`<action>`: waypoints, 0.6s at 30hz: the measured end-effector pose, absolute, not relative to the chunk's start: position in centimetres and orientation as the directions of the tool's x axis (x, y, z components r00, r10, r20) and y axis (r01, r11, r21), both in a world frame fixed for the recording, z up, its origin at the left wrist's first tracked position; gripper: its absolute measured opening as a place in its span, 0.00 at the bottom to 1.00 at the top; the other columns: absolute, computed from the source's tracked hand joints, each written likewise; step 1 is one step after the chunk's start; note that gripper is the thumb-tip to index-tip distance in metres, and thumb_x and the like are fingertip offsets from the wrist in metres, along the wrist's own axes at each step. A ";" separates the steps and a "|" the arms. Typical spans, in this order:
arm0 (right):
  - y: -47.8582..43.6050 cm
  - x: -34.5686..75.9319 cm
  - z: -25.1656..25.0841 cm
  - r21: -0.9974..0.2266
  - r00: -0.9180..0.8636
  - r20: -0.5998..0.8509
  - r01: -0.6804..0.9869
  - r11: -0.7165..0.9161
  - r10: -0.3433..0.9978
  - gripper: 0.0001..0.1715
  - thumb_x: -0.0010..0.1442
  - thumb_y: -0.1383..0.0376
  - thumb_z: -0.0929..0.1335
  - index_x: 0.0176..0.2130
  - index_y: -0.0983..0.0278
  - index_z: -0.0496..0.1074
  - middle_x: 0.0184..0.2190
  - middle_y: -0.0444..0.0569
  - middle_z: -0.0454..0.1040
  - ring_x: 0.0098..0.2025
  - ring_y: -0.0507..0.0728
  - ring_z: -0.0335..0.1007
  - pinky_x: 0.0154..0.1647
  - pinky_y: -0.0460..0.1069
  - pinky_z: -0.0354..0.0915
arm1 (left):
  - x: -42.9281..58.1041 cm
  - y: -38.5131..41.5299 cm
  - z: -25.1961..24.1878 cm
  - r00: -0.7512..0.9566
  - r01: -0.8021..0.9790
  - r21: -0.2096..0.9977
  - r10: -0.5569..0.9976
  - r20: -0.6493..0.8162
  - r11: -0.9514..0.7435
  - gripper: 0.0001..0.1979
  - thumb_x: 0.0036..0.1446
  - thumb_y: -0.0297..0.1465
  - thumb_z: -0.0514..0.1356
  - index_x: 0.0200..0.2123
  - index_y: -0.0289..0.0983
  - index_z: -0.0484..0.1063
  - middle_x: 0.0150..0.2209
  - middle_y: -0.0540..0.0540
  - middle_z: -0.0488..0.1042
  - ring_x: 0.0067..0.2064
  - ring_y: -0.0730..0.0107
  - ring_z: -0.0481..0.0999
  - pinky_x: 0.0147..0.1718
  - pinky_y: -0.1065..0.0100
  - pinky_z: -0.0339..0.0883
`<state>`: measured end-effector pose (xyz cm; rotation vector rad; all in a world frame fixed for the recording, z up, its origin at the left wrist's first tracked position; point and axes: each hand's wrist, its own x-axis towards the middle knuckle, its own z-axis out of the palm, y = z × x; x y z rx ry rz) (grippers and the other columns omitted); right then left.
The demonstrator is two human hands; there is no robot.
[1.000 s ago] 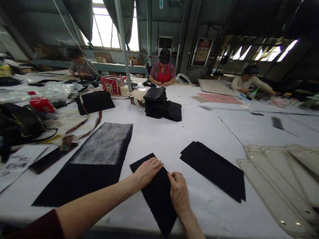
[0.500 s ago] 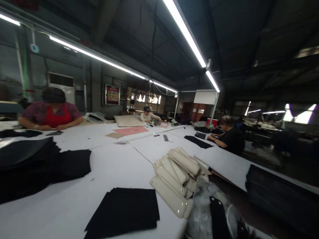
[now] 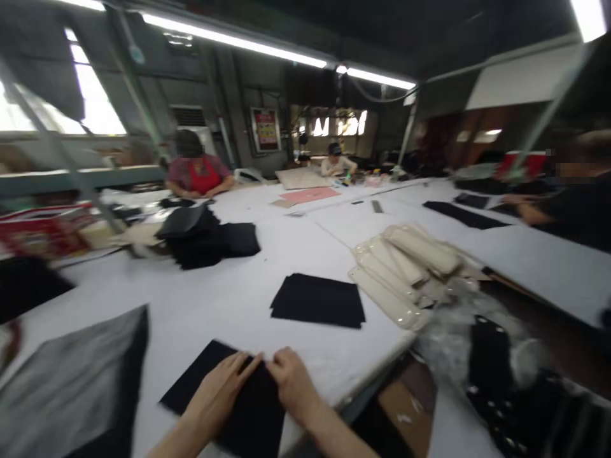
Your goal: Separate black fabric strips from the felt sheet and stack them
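Note:
At the near edge of the white table, a black fabric piece [image 3: 255,413] lies under my hands. My left hand [image 3: 222,385] rests on top of it, fingers stretched forward over its far edge. Beside it, my right hand [image 3: 292,381] has its fingers curled and closed at the fabric's right edge; the thumb side is blurred. Just beyond lies a neat stack of black fabric pieces [image 3: 317,300]. To the left, a large grey-black sheet [image 3: 76,375] spreads over the table.
Beige padded strips [image 3: 405,264] are heaped at right, next to clear plastic bags [image 3: 451,337] with black strips. A dark pile [image 3: 205,235] stands farther left. Co-workers sit around the white table [image 3: 229,286]. A gap opens past its right edge.
The view has swung left and down. Both my hands, the black fabric under them and the grey-black sheet now show; earlier no hand of mine was visible.

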<state>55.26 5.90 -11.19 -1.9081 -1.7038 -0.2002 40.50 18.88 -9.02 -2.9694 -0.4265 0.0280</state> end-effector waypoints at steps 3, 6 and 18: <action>5.8 55.8 -12.1 -0.396 0.136 0.458 0.916 0.065 0.879 0.12 0.63 0.74 0.61 0.41 0.64 0.72 0.35 0.49 0.68 0.40 0.56 0.62 0.41 0.51 0.61 | 40.2 18.0 -7.3 0.951 0.289 -0.141 0.301 -0.071 -0.947 0.35 0.54 0.17 0.52 0.64 0.43 0.57 0.56 0.42 0.68 0.57 0.61 0.68 0.56 0.59 0.63; 5.4 56.5 -12.2 -0.412 0.098 0.453 0.904 0.110 0.886 0.14 0.64 0.74 0.61 0.44 0.64 0.71 0.36 0.49 0.68 0.41 0.57 0.61 0.42 0.52 0.61 | 41.1 17.5 -6.5 0.957 0.274 -0.117 0.283 -0.067 -0.955 0.28 0.59 0.20 0.51 0.63 0.39 0.57 0.55 0.41 0.67 0.56 0.60 0.67 0.57 0.59 0.61; 3.7 57.5 -12.2 -0.376 0.076 0.458 0.919 0.116 0.886 0.19 0.63 0.75 0.59 0.49 0.63 0.71 0.36 0.50 0.68 0.40 0.58 0.62 0.41 0.53 0.64 | 42.0 16.1 -7.0 0.963 0.258 -0.108 0.265 -0.058 -0.960 0.26 0.63 0.24 0.51 0.64 0.40 0.54 0.53 0.40 0.67 0.55 0.58 0.67 0.55 0.57 0.61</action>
